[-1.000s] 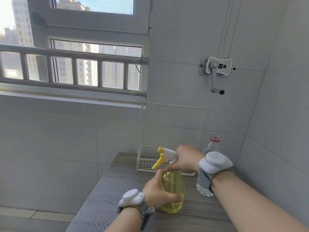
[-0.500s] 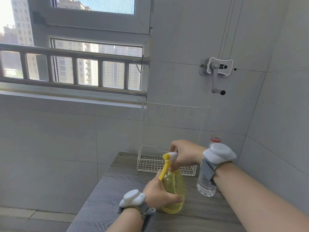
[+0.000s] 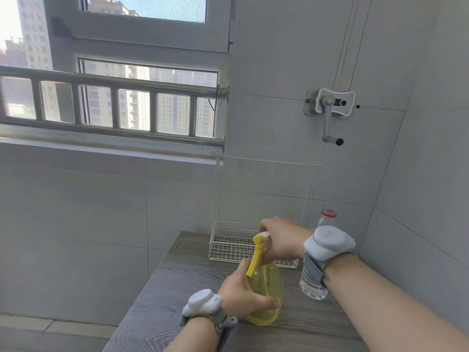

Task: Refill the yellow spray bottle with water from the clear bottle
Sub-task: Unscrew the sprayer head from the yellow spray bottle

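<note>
Standing upright on the grey wood-grain table (image 3: 193,275), the yellow spray bottle (image 3: 266,295) sits near the table's front half, and we note both hands on it. The left hand (image 3: 243,295) is wrapped around the translucent yellow body, thumb lying across the front and fingers curled behind, so its grip is closed on the bottle. The right hand (image 3: 281,240) comes from above and is closed over the white spray head (image 3: 265,236); the yellow trigger (image 3: 255,257) hangs down below that hand, pointing toward us and to the left. We cannot tell whether the head sits fully seated on the neck or is partly loosened, since the right hand covers the joint.

We record the clear bottle (image 3: 313,280) standing upright on the table just to the right of the spray bottle, apart from it. Its red-ringed top (image 3: 329,212) shows above the right wrist, and its lower body shows beneath the wrist. Each wrist carries a white device on a grey strap: left wrist device (image 3: 203,302), right wrist device (image 3: 330,241).

Behind the bottles, a white wire basket (image 3: 228,246) rests on the table against the tiled wall. A wall-mounted crank handle (image 3: 330,107) is fixed higher on that wall, and a railed window (image 3: 114,107) lies to the left.
</note>
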Demonstrator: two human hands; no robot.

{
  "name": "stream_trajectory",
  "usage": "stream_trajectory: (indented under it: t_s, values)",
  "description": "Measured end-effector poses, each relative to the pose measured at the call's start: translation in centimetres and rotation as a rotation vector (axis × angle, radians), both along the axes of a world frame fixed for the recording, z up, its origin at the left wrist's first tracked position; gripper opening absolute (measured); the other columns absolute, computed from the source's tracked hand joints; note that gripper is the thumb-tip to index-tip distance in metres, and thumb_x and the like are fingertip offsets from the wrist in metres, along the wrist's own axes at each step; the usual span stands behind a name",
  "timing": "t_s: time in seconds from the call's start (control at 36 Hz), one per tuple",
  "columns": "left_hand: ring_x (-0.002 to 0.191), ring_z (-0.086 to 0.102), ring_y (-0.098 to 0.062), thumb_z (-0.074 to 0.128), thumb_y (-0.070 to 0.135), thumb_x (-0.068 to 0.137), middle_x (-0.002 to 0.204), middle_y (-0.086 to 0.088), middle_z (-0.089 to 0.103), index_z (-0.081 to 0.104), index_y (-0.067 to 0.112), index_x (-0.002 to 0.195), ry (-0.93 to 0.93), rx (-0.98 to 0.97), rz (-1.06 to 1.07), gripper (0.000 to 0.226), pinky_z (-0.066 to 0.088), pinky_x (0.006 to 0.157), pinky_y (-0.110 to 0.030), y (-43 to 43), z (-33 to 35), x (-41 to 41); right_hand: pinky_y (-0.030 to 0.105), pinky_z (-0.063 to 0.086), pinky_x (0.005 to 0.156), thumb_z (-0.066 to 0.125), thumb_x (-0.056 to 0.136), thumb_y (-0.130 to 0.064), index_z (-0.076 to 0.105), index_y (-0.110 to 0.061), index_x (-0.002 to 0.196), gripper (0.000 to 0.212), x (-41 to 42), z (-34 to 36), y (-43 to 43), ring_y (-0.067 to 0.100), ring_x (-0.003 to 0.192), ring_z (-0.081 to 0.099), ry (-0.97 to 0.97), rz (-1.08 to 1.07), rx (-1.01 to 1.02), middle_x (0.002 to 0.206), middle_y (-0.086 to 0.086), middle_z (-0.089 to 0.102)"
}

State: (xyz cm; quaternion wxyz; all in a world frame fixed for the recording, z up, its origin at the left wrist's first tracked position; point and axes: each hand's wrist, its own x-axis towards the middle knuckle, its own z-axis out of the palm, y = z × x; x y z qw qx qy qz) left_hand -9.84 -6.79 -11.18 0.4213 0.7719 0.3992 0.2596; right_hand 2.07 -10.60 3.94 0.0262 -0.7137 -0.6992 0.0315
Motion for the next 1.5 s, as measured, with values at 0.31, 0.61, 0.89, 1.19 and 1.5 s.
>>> stream_trajectory:
  t_s: [0.31, 0.61, 0.89, 1.19, 1.5]
  values:
    - [0.106, 0.062, -0.004, 0.085, 0.064, 0.045, 0.113, 0.018, 0.065, 0.045, 0.044, 0.123, -0.004, -0.018, 0.007, 0.090, 0.053, 0.096, -0.035, 0.2, -0.5, 0.0, 0.030, 0.045, 0.068, 0.076, 0.072, -0.019, 0.061, -0.016, 0.100, 0.032, 0.3, 0.3, -0.3, 0.024, 0.091, 0.059, 0.111, 0.023, -0.063, 0.097, 0.001, 0.060]
    - [0.105, 0.062, -0.002, 0.086, 0.062, 0.045, 0.113, 0.020, 0.065, 0.043, 0.043, 0.126, -0.010, -0.031, -0.009, 0.094, 0.052, 0.095, -0.028, 0.0, -0.3, 0.0, 0.036, 0.054, 0.059, 0.052, 0.095, -0.033, 0.052, -0.001, 0.110, 0.036, -0.7, 3.5, -0.3, 0.034, 0.066, 0.063, 0.310, -0.267, -0.033, 0.084, 0.017, 0.065]
    - [0.101, 0.065, -0.003, 0.087, 0.059, 0.046, 0.109, 0.018, 0.066, 0.042, 0.043, 0.122, 0.012, -0.049, -0.017, 0.089, 0.055, 0.092, -0.030, 0.0, -0.1, -0.2, 0.037, 0.055, 0.085, 0.066, 0.081, -0.009, 0.060, -0.003, 0.121, 0.042, -1.0, 4.2, -0.5, 0.026, 0.093, 0.066, 0.292, -0.155, -0.060, 0.114, 0.015, 0.068]
    - [0.105, 0.063, -0.004, 0.086, 0.061, 0.045, 0.113, 0.019, 0.064, 0.039, 0.044, 0.126, 0.013, -0.059, -0.027, 0.095, 0.053, 0.096, -0.032, 0.1, 0.1, -0.2, 0.029, 0.050, 0.086, 0.073, 0.080, -0.035, 0.066, -0.018, 0.112, 0.038, -1.4, 3.8, -0.4, 0.016, 0.100, 0.062, 0.217, 0.020, 0.042, 0.110, -0.003, 0.067]
    - [0.106, 0.062, -0.005, 0.087, 0.059, 0.048, 0.115, 0.018, 0.062, 0.038, 0.044, 0.125, 0.006, -0.068, -0.030, 0.093, 0.055, 0.094, -0.032, -0.1, 0.2, -0.2, 0.034, 0.050, 0.083, 0.076, 0.069, -0.037, 0.073, -0.029, 0.088, 0.021, -1.1, 2.6, -0.2, 0.013, 0.084, 0.058, 0.127, 0.019, 0.151, 0.069, -0.016, 0.053]
